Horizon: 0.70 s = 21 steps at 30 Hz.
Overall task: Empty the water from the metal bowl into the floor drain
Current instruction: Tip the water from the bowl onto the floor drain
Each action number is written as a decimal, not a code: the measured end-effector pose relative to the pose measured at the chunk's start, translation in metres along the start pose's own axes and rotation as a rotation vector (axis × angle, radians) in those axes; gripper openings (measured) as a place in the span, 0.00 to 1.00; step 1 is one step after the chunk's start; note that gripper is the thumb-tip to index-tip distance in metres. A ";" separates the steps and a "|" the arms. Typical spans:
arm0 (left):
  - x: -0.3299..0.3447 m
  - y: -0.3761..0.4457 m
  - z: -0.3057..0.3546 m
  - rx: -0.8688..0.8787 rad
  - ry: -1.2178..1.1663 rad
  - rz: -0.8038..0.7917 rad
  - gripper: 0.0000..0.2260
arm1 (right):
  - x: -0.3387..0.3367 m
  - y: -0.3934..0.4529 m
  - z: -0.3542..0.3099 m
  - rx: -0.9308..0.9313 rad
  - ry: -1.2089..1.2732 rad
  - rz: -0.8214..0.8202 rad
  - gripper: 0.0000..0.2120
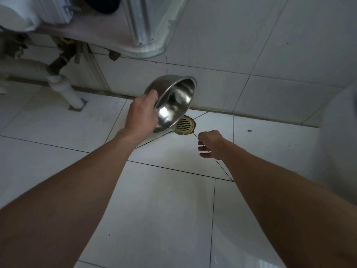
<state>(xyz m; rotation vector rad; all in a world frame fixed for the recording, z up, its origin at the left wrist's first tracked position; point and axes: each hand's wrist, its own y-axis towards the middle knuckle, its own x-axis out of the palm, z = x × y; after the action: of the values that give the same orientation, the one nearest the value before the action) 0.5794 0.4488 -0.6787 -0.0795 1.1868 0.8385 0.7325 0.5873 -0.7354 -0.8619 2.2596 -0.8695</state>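
Observation:
My left hand (143, 113) grips the rim of a shiny metal bowl (173, 101). The bowl is tipped steeply on its side, its mouth facing right and towards me, its lower rim just above the round brass floor drain (184, 125). Part of the drain grate is hidden behind the bowl. No water is visible inside the bowl or in a stream. My right hand (209, 144) hovers over the floor just right of the drain, fingers loosely curled and holding nothing.
White floor tiles (164, 209) spread below me; a white tiled wall (251, 55) rises just behind the drain. A white waste pipe (63, 88) enters the floor at the left under a glass-edged counter (150, 35). A pale rounded fixture (340, 132) stands at the right edge.

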 end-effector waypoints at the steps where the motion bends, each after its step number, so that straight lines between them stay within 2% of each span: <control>1: -0.001 0.000 0.002 0.029 0.019 -0.001 0.10 | 0.000 0.000 0.000 -0.002 0.000 0.001 0.15; 5: -0.004 -0.002 0.008 0.124 0.098 -0.025 0.07 | 0.000 0.001 -0.001 -0.003 0.018 0.006 0.13; 15: -0.007 -0.002 0.012 0.123 0.147 -0.033 0.08 | 0.000 0.000 -0.002 -0.008 0.036 -0.003 0.09; 21: -0.007 -0.002 0.011 0.101 0.113 0.025 0.07 | 0.000 0.000 -0.003 -0.013 0.026 -0.013 0.14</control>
<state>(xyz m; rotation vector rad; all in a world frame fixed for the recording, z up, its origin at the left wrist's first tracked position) 0.5880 0.4486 -0.6693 -0.0300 1.3366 0.8032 0.7304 0.5883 -0.7333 -0.8776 2.2866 -0.8770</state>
